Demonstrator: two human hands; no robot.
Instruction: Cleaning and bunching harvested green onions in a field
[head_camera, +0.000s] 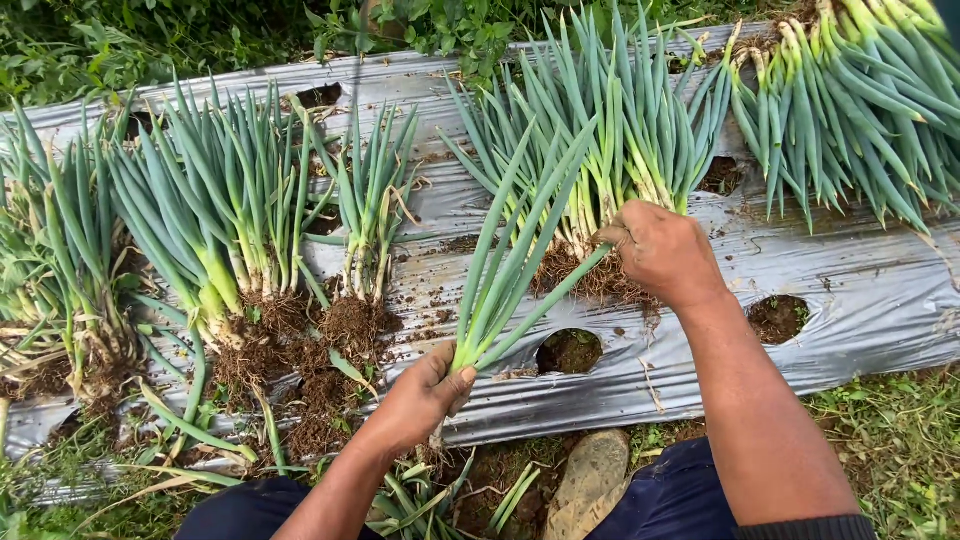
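Two hands work: left hand (425, 392) pinches one onion stalk (510, 270); right hand (655, 250) grips the clump (610, 140); pull low, near roots.

Your forearms are bare; a dark sleeve cuff (810, 527) shows on your right arm; you wear dark blue trousers (672, 497).

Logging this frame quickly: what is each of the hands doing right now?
Left hand: closed on a small bunch of green onions, gripped near its base.
Right hand: closed around the base of a green onion clump on the silver plastic mulch.
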